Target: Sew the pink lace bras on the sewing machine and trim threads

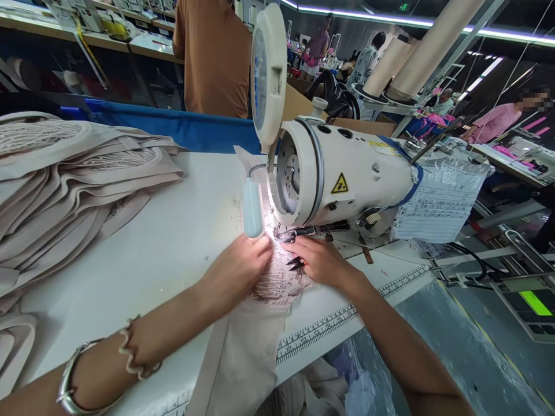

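A white sewing machine (342, 173) stands on the white table (165, 242), its lamp (252, 208) lighting the needle area. A beige lace piece (277, 280) lies under the needle and trails off the table's front edge. My left hand (236, 271) presses on the lace left of the needle, fingers curled down on the fabric. My right hand (318, 260) rests on the lace at the right and holds small black thread snips (295, 264), their tips pointing left.
A pile of beige garment pieces (65, 185) fills the table's left side. A ruler strip (329, 323) runs along the front edge. A paper sheet (437, 202) hangs off the machine. A person in a brown shirt (212, 58) stands behind; other workers sit at far tables.
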The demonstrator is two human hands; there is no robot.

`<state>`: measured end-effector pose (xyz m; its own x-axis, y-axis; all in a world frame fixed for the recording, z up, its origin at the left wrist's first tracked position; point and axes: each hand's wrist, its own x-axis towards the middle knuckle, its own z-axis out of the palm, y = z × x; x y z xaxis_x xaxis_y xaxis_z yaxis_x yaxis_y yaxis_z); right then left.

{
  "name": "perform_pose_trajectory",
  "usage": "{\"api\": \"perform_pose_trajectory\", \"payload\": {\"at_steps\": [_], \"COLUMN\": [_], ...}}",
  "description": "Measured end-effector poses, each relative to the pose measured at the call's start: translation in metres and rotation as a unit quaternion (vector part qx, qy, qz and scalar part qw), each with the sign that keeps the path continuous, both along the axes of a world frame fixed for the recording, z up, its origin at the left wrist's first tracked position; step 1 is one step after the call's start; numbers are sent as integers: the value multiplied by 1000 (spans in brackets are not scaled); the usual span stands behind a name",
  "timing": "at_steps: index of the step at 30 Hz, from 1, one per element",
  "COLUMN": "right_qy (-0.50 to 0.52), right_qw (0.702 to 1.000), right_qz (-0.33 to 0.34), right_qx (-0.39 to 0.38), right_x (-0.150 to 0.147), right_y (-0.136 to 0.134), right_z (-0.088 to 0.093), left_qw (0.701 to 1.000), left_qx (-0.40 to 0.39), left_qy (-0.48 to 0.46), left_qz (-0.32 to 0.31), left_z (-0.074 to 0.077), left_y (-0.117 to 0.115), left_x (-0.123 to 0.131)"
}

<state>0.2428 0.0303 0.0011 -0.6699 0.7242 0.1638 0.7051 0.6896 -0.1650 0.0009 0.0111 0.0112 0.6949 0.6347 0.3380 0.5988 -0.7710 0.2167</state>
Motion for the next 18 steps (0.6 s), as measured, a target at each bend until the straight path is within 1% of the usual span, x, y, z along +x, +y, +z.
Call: {"api": "perform_pose_trajectory", "payload": {"at_steps": [3,6,9,13,16,18], "right_qy": [49,94,90,55,60,66], "right_qw": [999,995,995,995,987,983], "right_qz": [7,12,29,64,113,131], "right_qx": [-19,-21,-3,50,101,114], "right_x": [4,10,14,9,4,3], "right_y": [0,0,0,0,0,1], "right_z": [0,-2,-2,2,4,4], "left_qw": [999,999,998,995,995,994], "left_qx": [-4,-4,-29,-19,-40,-58], "left_qy": [-50,-52,-57,-89,-68,-62], "left_qz": [9,6,-6,-28,-62,-71], "left_z": [-10,-19,-21,-19,-17,-17], "left_y": [-17,-22,-19,-13,-6,3], "left_x": [15,18,13,8,4,-3]}}
